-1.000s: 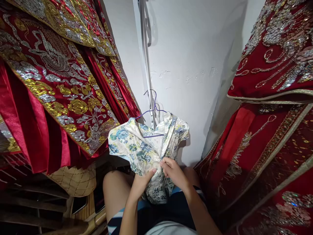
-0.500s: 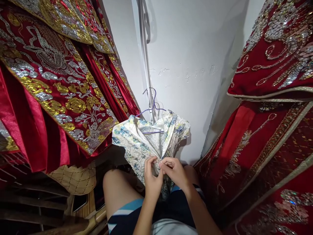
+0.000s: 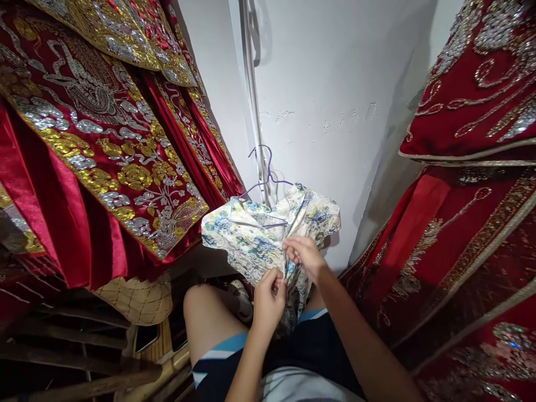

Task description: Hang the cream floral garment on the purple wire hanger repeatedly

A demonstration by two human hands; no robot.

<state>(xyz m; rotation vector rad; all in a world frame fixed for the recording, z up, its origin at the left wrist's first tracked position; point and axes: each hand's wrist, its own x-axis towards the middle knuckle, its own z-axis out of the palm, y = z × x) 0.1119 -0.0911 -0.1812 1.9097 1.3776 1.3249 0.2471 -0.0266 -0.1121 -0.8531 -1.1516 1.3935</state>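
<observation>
A short-sleeved floral garment (image 3: 255,240), white with blue and yellow flowers, hangs in front of me on a thin purple hanger (image 3: 270,167). My left hand (image 3: 271,287) pinches its front edge low down, near my lap. Higher on the same front opening, my right hand (image 3: 302,255) has its fingers closed on the cloth. Between the two hands the edge is drawn into a line. Any small fastener under the fingertips is too hidden to make out. The lower part of the garment drops between my knees.
Red embroidered costumes with gold and silver sequins (image 3: 138,176) hang at the left. More red beaded garments (image 3: 469,223) hang at the right. Behind the hanger are a metal pole (image 3: 251,84) and a white wall (image 3: 322,72). A wooden chair (image 3: 84,357) stands at lower left, near a phone (image 3: 147,338).
My right hand has moved up the front opening, away from my left, which stays low on the edge. The neckline has been drawn closer together. The view has shifted slightly.
</observation>
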